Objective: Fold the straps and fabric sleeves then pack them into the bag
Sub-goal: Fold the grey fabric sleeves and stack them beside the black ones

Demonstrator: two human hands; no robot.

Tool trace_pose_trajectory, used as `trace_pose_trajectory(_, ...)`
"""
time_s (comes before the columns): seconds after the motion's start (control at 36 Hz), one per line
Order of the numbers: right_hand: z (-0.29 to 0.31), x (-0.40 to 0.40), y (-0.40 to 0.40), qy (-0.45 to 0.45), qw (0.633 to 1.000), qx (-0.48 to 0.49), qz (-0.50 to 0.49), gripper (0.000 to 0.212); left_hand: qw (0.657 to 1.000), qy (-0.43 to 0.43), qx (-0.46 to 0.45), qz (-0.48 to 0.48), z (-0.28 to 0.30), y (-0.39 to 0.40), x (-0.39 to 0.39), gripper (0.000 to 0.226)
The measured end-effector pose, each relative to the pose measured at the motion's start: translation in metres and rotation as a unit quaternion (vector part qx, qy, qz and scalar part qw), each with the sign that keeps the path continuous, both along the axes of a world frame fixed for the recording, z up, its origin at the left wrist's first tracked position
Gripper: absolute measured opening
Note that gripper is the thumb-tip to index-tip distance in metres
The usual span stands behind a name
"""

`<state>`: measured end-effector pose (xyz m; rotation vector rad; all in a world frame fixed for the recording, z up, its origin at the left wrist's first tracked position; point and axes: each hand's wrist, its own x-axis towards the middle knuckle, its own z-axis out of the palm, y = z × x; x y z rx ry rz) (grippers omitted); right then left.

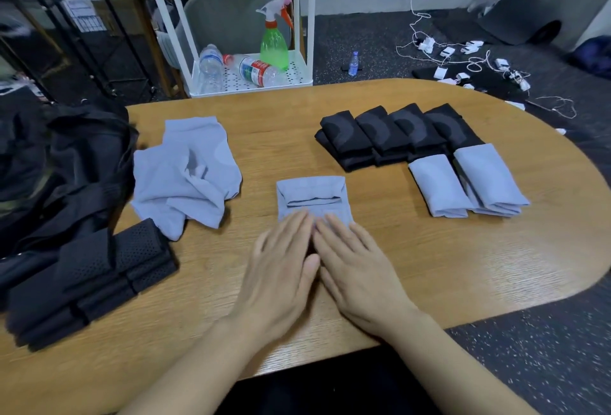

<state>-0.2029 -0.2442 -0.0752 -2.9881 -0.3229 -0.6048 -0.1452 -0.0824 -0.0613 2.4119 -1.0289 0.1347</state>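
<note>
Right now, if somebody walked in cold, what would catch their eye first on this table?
Probably the left hand and right hand, lying flat side by side on a half-folded pale blue fabric sleeve at the middle of the oval wooden table. Next, the neat row of folded black sleeves at far right, and the crumpled pile of pale blue fabric to the left.

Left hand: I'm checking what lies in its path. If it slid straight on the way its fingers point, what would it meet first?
The left hand lies flat, fingers already on the near edge of the grey sleeve being folded. Sliding on, it would first meet that sleeve's folded ridge; beyond it looks like bare table.
</note>
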Motion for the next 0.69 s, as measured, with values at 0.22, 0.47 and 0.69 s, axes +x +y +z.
trace_pose_trajectory(0.22, -0.002, 0.018, -0.004, 0.090, 0.995, -0.034, -0.032, 0.063, 0.993, 0.042, 0.108, -0.013, 0.004, -0.021, 0.009, 0.072)
trace_pose_trajectory(0.47, -0.008, 0.010, -0.025, 0.128, 0.987, -0.024, -0.093, 0.069, 0.974, -0.008, 0.223, 0.027, -0.005, -0.013, 0.012, 0.090)
trace_pose_trajectory(0.69, -0.001, 0.011, -0.024, 0.141, 0.983, -0.035, -0.115, 0.069, 0.975, -0.061, 0.214, 0.015, -0.003, 0.004, 0.034, 0.062)
